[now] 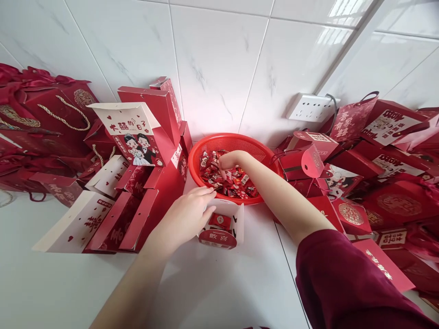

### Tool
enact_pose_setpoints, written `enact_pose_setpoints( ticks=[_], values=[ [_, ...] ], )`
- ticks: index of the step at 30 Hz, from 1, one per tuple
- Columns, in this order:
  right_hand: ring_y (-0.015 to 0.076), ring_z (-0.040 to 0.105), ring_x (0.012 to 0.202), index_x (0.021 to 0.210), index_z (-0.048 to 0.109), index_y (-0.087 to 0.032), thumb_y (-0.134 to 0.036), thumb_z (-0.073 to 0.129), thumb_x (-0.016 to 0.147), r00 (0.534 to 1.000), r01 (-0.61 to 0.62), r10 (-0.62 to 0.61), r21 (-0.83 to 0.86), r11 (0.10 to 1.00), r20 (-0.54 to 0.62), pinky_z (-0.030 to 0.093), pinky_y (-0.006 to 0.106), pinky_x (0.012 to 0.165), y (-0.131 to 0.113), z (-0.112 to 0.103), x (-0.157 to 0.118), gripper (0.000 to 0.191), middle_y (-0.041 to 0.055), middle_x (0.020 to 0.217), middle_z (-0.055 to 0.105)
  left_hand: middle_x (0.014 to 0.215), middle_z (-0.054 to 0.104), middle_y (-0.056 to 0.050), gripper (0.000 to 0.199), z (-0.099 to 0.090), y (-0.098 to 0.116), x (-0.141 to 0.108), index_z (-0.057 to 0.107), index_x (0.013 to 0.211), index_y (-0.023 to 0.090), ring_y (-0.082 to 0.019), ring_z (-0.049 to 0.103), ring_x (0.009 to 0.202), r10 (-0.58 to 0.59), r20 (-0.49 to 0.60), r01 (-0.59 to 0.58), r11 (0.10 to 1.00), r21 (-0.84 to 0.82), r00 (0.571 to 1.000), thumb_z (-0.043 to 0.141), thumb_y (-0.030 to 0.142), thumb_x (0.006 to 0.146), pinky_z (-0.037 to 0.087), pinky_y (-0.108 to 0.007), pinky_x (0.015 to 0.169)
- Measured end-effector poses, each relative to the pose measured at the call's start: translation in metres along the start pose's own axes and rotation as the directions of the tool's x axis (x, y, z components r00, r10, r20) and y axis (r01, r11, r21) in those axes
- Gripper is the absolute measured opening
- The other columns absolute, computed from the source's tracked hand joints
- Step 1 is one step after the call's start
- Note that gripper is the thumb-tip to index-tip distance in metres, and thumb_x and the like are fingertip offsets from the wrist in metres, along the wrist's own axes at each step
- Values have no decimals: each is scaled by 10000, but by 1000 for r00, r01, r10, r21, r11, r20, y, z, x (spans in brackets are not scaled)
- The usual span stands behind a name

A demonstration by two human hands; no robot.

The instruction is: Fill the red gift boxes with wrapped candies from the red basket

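A red plastic basket [270,154] holds many small wrapped candies [245,179], mostly red. My right hand [230,162] reaches down into it, its fingers bent together among the candies; whatever they pinch is hidden. Just in front of the basket stands a small open candy box [219,238], red outside and white inside, with red wrapped pieces in it. My left hand [192,211] grips this box at its left and back edge, the thumb over the inner side and the fingers along the rim.
Open red gift boxes [151,214] with raised lids stand close on the left, with red gift bags [58,109] behind. Many red boxes and bags [391,196] crowd the right side. A white power strip [310,108] is on the tiled wall [219,55].
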State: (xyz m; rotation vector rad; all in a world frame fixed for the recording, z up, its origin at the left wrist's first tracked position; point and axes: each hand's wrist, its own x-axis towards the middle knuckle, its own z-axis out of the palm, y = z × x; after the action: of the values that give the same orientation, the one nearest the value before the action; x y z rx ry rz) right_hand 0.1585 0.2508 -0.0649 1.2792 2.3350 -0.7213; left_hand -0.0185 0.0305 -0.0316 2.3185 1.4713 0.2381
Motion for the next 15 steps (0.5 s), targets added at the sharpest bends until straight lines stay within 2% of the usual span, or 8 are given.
enact_pose_setpoints(
  ticks=[2,4,6,9,11,15],
  values=[
    [202,676,918,1099,670,-138,-336,658,921,996,-83,83,-30,996,7,565,397,831,5,-2,1,267,73,1062,694,1485,503,-16,451,0,0,0,546,1405,198,-206,438,1392,1,3,-1,1000,0,1000,410,318,993,392,-379,1150],
    [201,655,978,1139,639,-154,-358,611,957,991,-121,118,-46,992,-62,554,411,860,7,0,4,275,80,1142,657,1481,508,-16,442,0,1,0,557,1396,202,-207,448,1384,6,-3,-6,1000,6,1000,410,307,992,397,-373,1146],
    [223,622,1079,1167,629,-168,-351,570,976,977,-104,92,-52,993,-191,511,432,942,6,4,7,270,96,1223,632,1468,524,-23,429,1,2,-1,571,1379,208,-213,474,1364,12,-15,-12,1000,18,1000,411,299,991,426,-368,1118],
    [254,558,1226,1278,577,-195,-261,527,973,941,-21,-1,-61,998,-338,435,389,1036,0,14,12,316,96,1347,597,1432,562,-38,410,5,4,-1,583,1355,208,-224,523,1317,27,-40,-25,999,39,999,410,285,990,470,-360,1065],
    [277,559,1240,1354,532,-203,-206,545,931,937,16,-39,-70,997,-347,435,350,1025,-4,20,15,424,104,1382,587,1418,574,-45,401,7,4,0,582,1346,203,-228,538,1300,38,-58,-35,998,56,998,412,273,990,476,-363,1057],
    [318,595,1197,1447,458,-190,-143,588,863,956,25,-48,-83,996,-289,467,367,978,-6,25,16,600,145,1374,593,1420,573,-42,394,11,4,0,576,1344,203,-228,534,1303,53,-69,-48,996,77,996,412,265,991,473,-367,1064]
  ],
)
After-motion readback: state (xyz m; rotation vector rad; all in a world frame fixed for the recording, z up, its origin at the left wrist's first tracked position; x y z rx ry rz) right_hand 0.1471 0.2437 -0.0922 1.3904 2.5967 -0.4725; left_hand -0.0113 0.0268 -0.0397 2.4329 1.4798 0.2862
